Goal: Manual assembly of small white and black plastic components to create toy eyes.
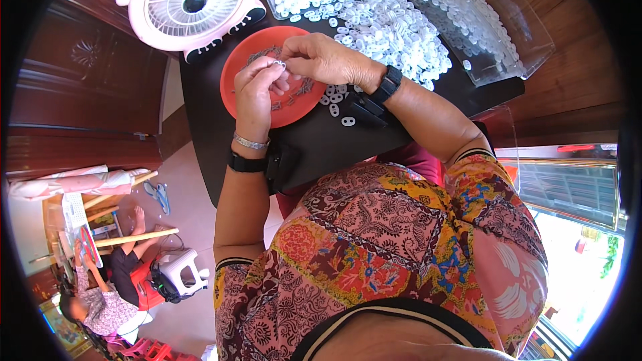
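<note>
My left hand (256, 88) is closed over an orange-red plate (231, 87), its thumb and forefinger pinching a small white plastic piece (279, 63). Close against it from the right comes my right hand (324, 59), fingers curled and fingertips pressed together; what lies between them is too small to make out. Small grey metal pins (304, 87) are scattered in the plate beneath both hands. Several white oval pieces with two holes (335, 110) lie on the dark table right of the plate, beside my right wrist.
A large heap of white oval pieces (394, 33) covers the table's far side. At the far right stands a clear plastic bin (528, 33) holding more. A pink fan (200, 3) stands far left. Another person (110, 307) sits at lower left, near a white stool (180, 273).
</note>
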Tool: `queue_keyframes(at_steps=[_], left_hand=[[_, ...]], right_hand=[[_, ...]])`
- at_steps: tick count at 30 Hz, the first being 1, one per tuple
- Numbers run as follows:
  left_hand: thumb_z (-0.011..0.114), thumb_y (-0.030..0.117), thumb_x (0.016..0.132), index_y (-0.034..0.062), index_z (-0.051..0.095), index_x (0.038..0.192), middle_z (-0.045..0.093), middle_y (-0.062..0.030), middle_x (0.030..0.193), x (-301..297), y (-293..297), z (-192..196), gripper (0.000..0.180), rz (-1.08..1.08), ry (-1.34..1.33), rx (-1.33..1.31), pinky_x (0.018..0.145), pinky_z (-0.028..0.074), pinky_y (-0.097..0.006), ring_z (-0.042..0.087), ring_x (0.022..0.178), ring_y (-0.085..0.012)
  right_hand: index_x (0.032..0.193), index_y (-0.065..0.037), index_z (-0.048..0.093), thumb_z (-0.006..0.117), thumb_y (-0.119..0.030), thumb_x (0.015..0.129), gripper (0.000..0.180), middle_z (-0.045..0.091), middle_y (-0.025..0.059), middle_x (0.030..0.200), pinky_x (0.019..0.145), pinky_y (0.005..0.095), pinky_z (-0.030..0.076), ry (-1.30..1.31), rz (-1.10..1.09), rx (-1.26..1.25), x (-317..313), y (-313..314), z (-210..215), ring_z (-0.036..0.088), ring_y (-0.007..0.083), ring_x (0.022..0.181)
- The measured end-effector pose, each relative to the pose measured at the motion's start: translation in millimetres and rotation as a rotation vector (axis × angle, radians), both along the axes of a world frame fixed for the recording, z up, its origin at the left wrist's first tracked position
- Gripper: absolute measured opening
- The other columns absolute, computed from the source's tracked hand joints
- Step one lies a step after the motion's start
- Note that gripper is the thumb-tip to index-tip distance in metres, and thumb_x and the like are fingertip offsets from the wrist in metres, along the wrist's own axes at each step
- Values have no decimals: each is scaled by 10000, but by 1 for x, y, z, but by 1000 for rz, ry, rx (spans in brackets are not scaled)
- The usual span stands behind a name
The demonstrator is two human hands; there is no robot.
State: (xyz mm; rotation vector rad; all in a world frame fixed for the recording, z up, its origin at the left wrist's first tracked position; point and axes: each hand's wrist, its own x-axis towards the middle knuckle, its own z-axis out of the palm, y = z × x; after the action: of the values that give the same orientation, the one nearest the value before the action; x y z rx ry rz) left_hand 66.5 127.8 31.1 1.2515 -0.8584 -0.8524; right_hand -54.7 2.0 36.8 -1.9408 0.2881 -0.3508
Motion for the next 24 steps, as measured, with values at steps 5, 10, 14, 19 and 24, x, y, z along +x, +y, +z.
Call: queue_keyframes(at_steps=[5, 10, 14, 19, 24], left_hand=[[511, 107, 844, -16, 602, 760, 598, -59, 711, -1, 0, 2, 174, -45, 58, -22, 559, 419, -230, 548, 608, -119], [506, 104, 847, -16, 600, 768, 595, -61, 712, -1, 0, 2, 172, -57, 68, -33, 561, 420, -231, 551, 610, -124], [503, 108, 854, -14, 605, 788, 598, -64, 721, 1, 0, 1, 172, -25, 103, -59, 557, 423, -229, 555, 605, -126], [504, 122, 856, 5, 596, 775, 601, -64, 725, 4, 0, -1, 170, 11, 179, -41, 535, 425, -221, 558, 580, -123], [493, 146, 864, 26, 570, 796, 599, -76, 734, 11, 1, -5, 158, -19, 197, -30, 561, 421, -248, 561, 607, -149]], right_hand=[[917, 4, 591, 502, -197, 860, 228, 637, 103, 751, 676, 314, 490, 0, -39, -102, -1, 1, 2, 624, 202, 727], [890, -12, 591, 464, -247, 884, 267, 635, 144, 759, 685, 389, 489, -12, -27, -353, -1, 0, 3, 636, 307, 750], [865, -16, 584, 511, -247, 901, 245, 617, 139, 739, 657, 374, 482, -20, -23, -281, -1, 0, 6, 621, 295, 703], [885, -1, 558, 558, -128, 915, 130, 578, 31, 711, 617, 257, 446, -134, 1, -87, 1, -3, -2, 524, 85, 672], [902, 0, 554, 551, -72, 909, 73, 595, 15, 765, 669, 231, 464, -130, 15, -10, -2, 3, 8, 534, 67, 721]])
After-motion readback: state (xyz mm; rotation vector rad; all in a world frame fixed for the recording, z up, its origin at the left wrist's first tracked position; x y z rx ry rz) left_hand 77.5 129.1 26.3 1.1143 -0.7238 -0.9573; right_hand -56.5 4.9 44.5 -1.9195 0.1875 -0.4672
